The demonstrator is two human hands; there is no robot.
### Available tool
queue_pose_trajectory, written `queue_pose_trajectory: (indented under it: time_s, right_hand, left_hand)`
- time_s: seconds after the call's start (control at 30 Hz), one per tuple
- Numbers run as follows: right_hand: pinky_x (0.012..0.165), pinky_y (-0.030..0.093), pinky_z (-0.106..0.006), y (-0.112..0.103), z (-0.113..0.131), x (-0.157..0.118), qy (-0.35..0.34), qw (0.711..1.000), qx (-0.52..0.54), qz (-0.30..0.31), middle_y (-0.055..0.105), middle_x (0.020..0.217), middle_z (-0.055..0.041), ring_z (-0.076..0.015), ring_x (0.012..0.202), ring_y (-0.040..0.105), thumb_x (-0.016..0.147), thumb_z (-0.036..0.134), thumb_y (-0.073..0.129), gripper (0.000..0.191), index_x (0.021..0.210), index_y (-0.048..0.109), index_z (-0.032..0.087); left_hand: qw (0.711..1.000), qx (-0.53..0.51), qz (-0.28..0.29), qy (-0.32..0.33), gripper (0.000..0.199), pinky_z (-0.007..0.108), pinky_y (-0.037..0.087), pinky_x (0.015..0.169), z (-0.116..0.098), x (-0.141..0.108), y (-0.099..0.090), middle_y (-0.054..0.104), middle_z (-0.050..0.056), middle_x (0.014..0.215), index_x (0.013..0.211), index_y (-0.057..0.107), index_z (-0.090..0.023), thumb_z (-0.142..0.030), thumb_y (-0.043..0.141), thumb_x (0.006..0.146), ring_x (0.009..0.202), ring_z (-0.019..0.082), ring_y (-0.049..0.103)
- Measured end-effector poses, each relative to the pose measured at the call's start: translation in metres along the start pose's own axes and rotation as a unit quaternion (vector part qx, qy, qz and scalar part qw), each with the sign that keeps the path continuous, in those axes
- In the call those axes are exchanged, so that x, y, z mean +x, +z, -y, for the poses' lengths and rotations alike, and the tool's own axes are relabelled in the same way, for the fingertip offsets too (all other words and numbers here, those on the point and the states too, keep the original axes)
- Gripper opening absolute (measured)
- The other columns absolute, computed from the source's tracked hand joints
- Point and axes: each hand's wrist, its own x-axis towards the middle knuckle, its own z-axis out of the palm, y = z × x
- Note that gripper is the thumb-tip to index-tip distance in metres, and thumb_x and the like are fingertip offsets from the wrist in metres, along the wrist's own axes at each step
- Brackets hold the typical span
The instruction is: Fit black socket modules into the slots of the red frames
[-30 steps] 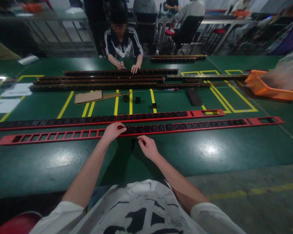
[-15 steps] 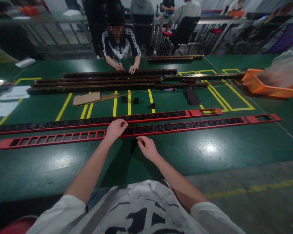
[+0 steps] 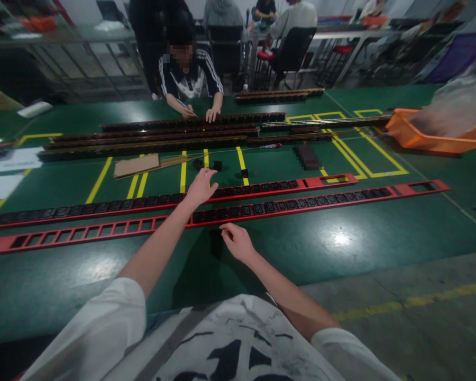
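Note:
My left hand reaches over the far red strip, thumb and fingers apart and nothing visible in them. Just beyond its fingertips lie small black blocks, one of them a loose block; another black block lies farther right. My right hand stays at the front edge of the near red strip, fingers curled together; whatever they may hold is hidden. Black socket-like inserts fill the near strip from its middle rightward, while several openings at its left show bare. Similar inserts line the far strip.
Long dark rails lie across the green table. A co-worker handles one opposite me. Cardboard pieces, a dark pouch-like item and an orange bin with plastic film are also on the table.
My left hand has moved forward and right from the near strip across the far one, and its fingers have spread. My right hand has hardly moved. The view has shifted slightly.

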Motion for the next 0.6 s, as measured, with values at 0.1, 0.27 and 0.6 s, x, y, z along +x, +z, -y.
queue_pose_trajectory:
  time_s: [0.1,0.27,0.6]
  right_hand:
    - [0.07,0.046,-0.025,0.0,0.0,0.0,-0.001,1.0,-0.003,-0.005,0.068,0.083,-0.0019,-0.0143,0.072,0.062,0.091,0.015,0.054,0.02,0.102,0.069,0.019]
    - [0.07,0.046,-0.026,-0.001,0.0,0.0,0.0,1.0,-0.009,-0.007,0.068,0.081,-0.002,-0.0148,0.071,0.062,0.092,0.016,0.053,0.019,0.101,0.069,0.019]
    - [0.072,0.048,-0.026,-0.001,0.001,0.002,0.004,1.0,-0.008,-0.006,0.07,0.083,-0.002,-0.0147,0.071,0.063,0.091,0.017,0.053,0.018,0.099,0.07,0.02]
  left_hand:
    - [0.999,0.019,0.022,-0.017,0.065,0.047,0.042,0.116,0.007,0.028,0.007,0.037,0.018,0.151,0.148,0.044,-0.014,-0.028,0.06,0.086,0.138,0.032,0.046]
    - [0.996,0.04,0.071,-0.029,0.076,0.048,0.045,0.111,0.017,0.067,0.02,0.023,0.022,0.161,0.155,0.034,-0.017,-0.022,0.06,0.083,0.14,0.037,0.046]
    - [0.997,0.037,0.037,-0.05,0.038,0.042,0.054,0.088,0.02,0.067,0.03,0.051,0.014,0.122,0.119,0.059,-0.02,-0.027,0.066,0.082,0.098,0.027,0.065]
